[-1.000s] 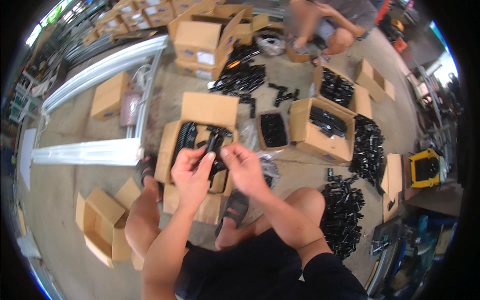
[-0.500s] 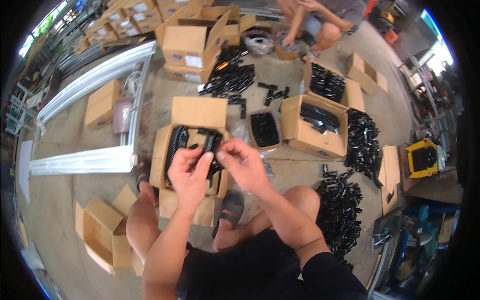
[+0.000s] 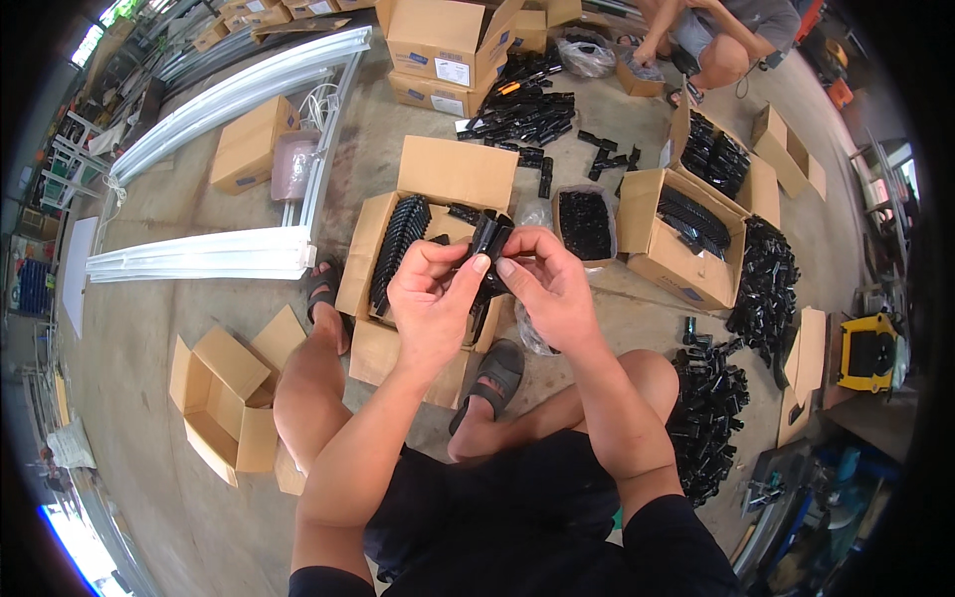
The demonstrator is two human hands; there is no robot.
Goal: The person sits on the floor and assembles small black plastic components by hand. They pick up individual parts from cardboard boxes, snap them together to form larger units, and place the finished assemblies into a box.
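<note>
A glossy black tubular fitting is held up between my two hands, above an open cardboard box. My left hand grips it with thumb and fingers from the left. From the right, the thumb and curled fingers of my right hand pinch its lower part. The fingers partly hide the piece, so its lower end cannot be made out. Inside the box, ribbed rows of black parts stand along the left wall, with more loose black pieces below my hands.
Black fittings lie in heaps at right and on the floor beyond. Another open box holds more. An opened carton lies at lower left, near white metal profiles. Another person squats at the far right.
My view has shifted, so the surroundings sit differently in the picture. Both hands still hold the black fitting, now turned so its upper end shows more clearly.
</note>
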